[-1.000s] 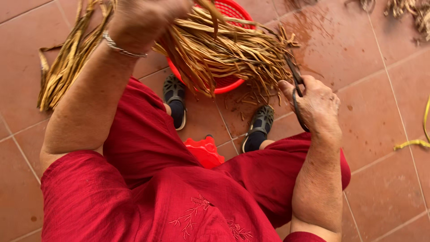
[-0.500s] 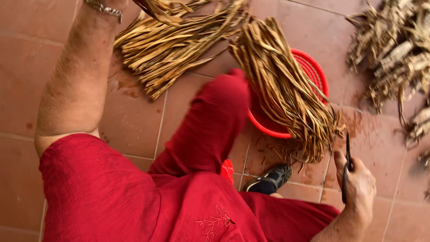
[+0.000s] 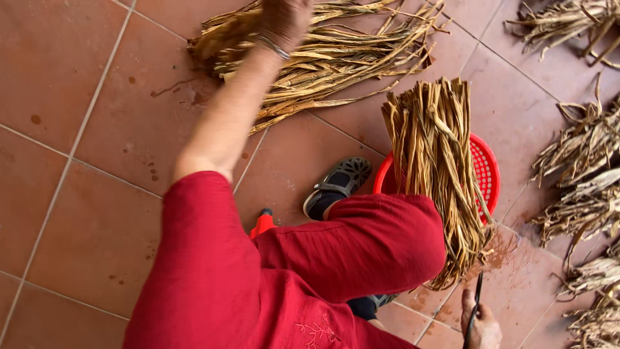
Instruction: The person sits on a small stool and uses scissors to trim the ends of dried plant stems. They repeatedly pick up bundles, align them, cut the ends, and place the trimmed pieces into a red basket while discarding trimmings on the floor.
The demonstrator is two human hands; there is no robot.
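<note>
At the far side of the floor your left hand [image 3: 284, 19] is closed around a bundle of dried leaf strips [image 3: 323, 58], whose long axis runs left to right. Your right hand [image 3: 481, 326], near you, grips a dark blade [image 3: 476, 304] just below the upright bundle [image 3: 439, 174] in the red basket [image 3: 487, 174].

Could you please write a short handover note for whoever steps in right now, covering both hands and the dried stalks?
Left hand: stretched forward, gripping one bundle of dried stalks that lies on the tiled floor.
Right hand: low at the frame edge, holding a dark thin tool; its kind cannot be told.
Second bundle lies across the red basket, beside the knee.
Loose dried heaps lie to the right.
Two bundles gathered; the heaps remain unbundled.
</note>
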